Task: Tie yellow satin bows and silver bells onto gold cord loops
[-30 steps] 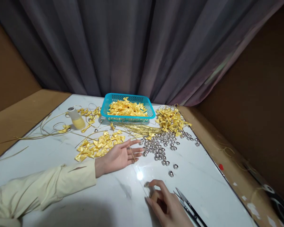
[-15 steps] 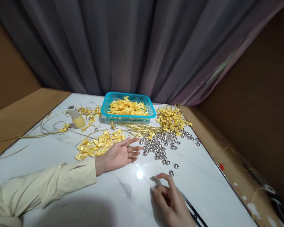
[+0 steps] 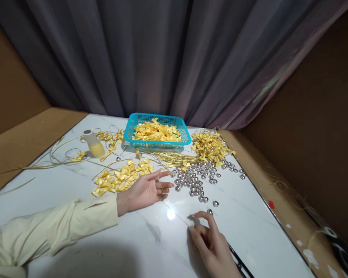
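Observation:
My left hand (image 3: 146, 190) lies palm up, fingers stretched, with a thin gold cord (image 3: 176, 211) held at the thumb and index finger and passing across the other fingers. The cord runs slantwise toward my right hand (image 3: 210, 247), whose thumb and fingers pinch near its other end. Behind my left hand are loose yellow satin bows (image 3: 118, 178). Small silver bells (image 3: 190, 179) lie scattered beyond its fingertips, and a single silver bell (image 3: 210, 211) is close to my right index finger. A slim black-handled tool (image 3: 240, 262) shows partly from under my right hand; its kind is hidden.
A teal basket (image 3: 156, 145) of yellow bows stands at the back, with a bottle of yellow liquid (image 3: 95, 146) to its left. Gold cords (image 3: 174, 157) lie before it. Corded bows (image 3: 208, 146) are heaped on the right. Black-handled scissors (image 3: 342, 247) lie at far right.
My right hand has shifted slightly rightward, covering more of the black-handled tool. The fingers of my left hand have moved a little, and the cord sits differently across them.

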A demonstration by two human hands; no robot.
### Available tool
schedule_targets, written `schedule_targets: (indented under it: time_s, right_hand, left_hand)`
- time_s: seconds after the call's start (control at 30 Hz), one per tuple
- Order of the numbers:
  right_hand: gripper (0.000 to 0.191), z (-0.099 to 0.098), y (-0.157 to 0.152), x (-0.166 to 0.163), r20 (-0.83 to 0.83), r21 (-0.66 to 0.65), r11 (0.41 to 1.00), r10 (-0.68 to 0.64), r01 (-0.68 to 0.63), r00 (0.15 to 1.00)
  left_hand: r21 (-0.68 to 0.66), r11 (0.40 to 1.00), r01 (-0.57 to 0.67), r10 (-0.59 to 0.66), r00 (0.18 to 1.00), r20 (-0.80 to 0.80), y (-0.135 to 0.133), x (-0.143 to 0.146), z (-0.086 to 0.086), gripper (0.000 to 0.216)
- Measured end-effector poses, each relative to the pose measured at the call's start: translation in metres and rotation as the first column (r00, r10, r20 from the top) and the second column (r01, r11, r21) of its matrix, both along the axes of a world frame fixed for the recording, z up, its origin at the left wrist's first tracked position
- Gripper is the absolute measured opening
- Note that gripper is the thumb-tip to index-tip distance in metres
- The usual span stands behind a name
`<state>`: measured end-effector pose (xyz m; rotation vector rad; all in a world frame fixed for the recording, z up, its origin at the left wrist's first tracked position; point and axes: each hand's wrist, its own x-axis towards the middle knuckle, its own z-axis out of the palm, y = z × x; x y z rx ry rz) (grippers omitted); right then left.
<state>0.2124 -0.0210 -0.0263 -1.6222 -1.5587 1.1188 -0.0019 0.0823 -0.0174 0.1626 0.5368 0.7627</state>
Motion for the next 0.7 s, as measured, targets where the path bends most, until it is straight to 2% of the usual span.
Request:
schedule_targets:
  time_s: [0.7]
  right_hand:
    - [0.028,0.0037,0.001,-0.0015,0.028,0.01,1.0,0.0,-0.001,1.0]
  left_hand:
    - [0.019,1.0,0.022,-0.021,1.0,-0.021,0.0,-0.0003,-0.0024,0.033]
